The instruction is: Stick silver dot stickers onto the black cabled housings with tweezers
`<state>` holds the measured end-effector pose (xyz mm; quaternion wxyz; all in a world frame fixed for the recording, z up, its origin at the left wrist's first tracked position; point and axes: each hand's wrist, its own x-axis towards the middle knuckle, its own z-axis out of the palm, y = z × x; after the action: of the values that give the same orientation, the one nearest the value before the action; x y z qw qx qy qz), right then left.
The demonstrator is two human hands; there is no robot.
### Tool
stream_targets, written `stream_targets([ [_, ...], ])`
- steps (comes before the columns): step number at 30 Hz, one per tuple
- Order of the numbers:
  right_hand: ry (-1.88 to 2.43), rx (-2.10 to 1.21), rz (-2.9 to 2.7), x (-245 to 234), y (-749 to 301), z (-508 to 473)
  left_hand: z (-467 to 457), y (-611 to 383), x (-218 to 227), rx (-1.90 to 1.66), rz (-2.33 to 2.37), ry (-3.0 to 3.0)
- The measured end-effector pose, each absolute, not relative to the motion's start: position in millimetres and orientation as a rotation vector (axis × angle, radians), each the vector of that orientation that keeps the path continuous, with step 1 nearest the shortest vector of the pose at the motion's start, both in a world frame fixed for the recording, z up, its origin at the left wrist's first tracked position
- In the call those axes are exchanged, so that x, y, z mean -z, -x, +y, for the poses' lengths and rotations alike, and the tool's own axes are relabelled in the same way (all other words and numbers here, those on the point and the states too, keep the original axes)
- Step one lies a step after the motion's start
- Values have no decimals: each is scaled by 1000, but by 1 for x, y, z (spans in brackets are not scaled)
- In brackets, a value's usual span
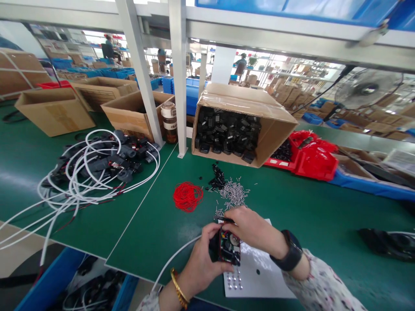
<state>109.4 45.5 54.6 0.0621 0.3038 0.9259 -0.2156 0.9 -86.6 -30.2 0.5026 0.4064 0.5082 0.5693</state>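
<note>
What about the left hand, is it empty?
No, the left hand is holding an open black housing.

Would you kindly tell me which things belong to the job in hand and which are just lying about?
Likely job items:
- open black plastic housing, in the left hand
- flat white sheet beneath
- small silver metal pieces

Probably lying about:
- lidded clear bottle, brown contents
- round caged fan
</note>
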Motion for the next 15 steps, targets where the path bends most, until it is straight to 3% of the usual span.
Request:
stream_targets([
  [15,-952,576,2788,-60,-106,43,-88,0,40,-1368,1292,-1119],
])
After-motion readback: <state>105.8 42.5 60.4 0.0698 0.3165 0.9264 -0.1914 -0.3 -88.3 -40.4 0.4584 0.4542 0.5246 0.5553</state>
